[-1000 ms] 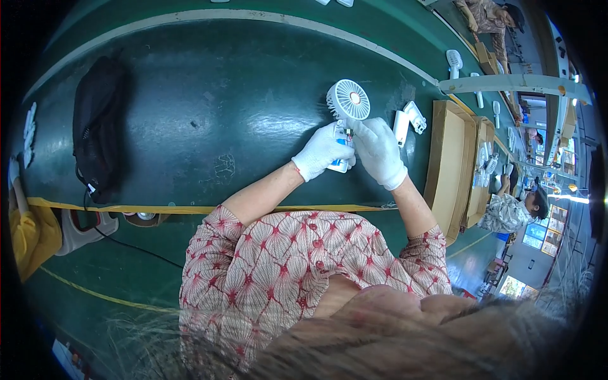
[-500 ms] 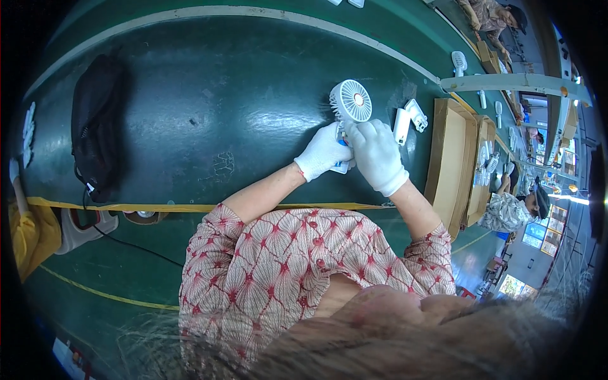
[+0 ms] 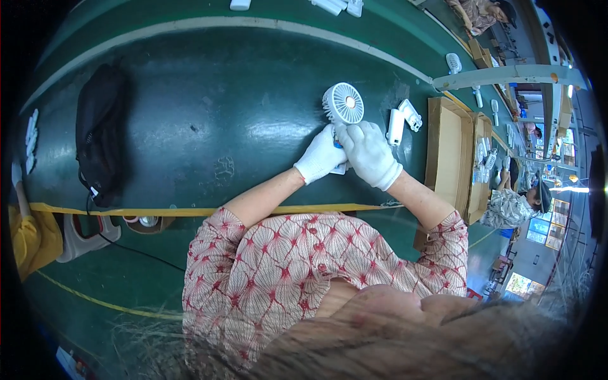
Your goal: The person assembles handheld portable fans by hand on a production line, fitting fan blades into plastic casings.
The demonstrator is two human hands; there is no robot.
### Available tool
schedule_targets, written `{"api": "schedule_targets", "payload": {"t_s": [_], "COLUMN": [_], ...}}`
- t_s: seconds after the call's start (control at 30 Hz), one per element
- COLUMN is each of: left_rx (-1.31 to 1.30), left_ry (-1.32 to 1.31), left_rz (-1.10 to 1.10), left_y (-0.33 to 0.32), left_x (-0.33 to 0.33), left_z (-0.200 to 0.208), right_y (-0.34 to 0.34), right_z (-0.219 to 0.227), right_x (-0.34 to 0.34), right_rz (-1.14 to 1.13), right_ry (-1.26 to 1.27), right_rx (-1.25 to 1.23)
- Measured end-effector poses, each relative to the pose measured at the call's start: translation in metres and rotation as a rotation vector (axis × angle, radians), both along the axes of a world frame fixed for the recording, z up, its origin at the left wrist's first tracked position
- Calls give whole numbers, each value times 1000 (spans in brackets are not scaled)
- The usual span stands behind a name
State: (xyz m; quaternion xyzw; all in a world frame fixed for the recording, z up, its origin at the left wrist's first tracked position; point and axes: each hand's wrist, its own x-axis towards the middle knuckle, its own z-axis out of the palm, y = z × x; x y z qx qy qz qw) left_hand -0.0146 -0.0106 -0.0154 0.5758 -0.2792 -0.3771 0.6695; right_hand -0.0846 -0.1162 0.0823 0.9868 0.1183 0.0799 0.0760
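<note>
A white handheld fan with a round slatted head is held upright over the green table. My gloved left hand is closed around its handle from the left. My gloved right hand is closed over the upper handle, just below the head, its fingers folded against the left hand. A bit of blue shows between the gloves; most of the handle is hidden. To the right of my right hand lie a white cylindrical handle piece and a white open casing part.
A black bag with a cord lies on the table at the left. Cardboard boxes stand at the right edge. More white parts lie beyond the pale rail. Other people work at the right and far left.
My hands and the fan have shifted slightly left. The right hand has settled closer over the handle and the left hand. More white parts show at the far edge as the view tilted.
</note>
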Motion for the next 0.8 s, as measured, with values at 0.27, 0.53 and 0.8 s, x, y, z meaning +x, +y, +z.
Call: {"api": "schedule_targets", "payload": {"t_s": [0.27, 0.53, 0.8], "left_rx": [-73, -130, 76], "left_ry": [327, 306, 74], "left_rz": [13, 33, 52], "left_y": [-6, -4, 0], "left_x": [2, 0, 9], "left_z": [-17, -17, 5], "right_y": [-7, -3, -17], "right_z": [1, -1, -12], "right_x": [9, 15, 16], "right_rz": [-10, 45, 86], "right_ry": [55, 92, 65], "right_rx": [153, 79, 139]}}
